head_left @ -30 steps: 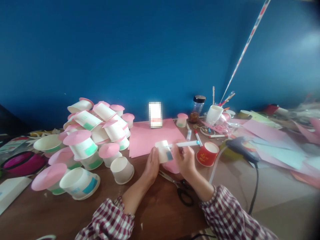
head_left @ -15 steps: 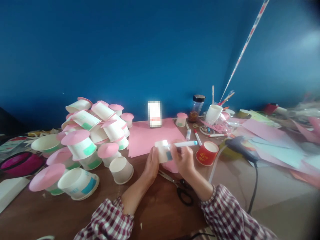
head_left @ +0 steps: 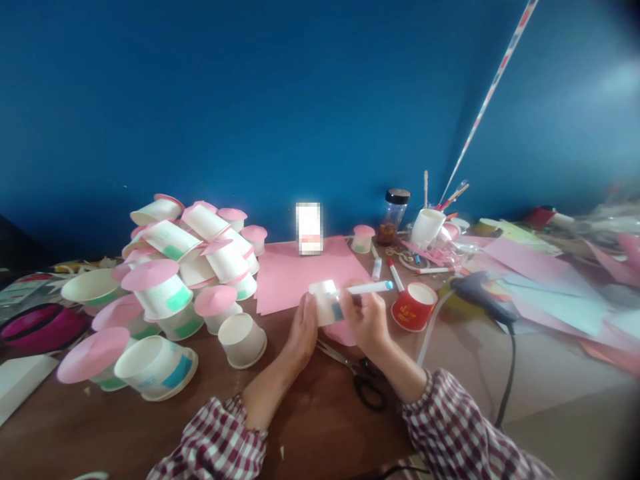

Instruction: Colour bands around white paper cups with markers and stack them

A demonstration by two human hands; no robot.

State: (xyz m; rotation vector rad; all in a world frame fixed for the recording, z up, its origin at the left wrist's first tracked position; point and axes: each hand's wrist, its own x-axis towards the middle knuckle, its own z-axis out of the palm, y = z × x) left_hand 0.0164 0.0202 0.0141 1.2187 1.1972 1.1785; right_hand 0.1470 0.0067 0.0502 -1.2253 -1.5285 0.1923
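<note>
My left hand (head_left: 303, 331) is closed around the left side of a small white paper cup (head_left: 321, 301), which has a blue patch on its right side. Between the fingers of my right hand (head_left: 369, 321) is a white marker (head_left: 367, 288) with a light blue end, its other end at the cup's wall. The marker's tip is hidden by the cup and fingers. Below the cup lies a piece of pink paper (head_left: 343, 333). Black-handled scissors (head_left: 369, 392) rest on the table under my right wrist.
At left stands a pile of white cups with pink paper tops (head_left: 150, 277). Pink sheets (head_left: 285, 270) lie behind my hands. To the right are a red paper cup (head_left: 413, 308), a glue gun (head_left: 483, 297) with its cord, a lidded jar (head_left: 394, 217) and loose papers (head_left: 550, 293).
Almost nothing differs. The marker's blue end has shifted very slightly to the left; both hands and the cup keep their places.
</note>
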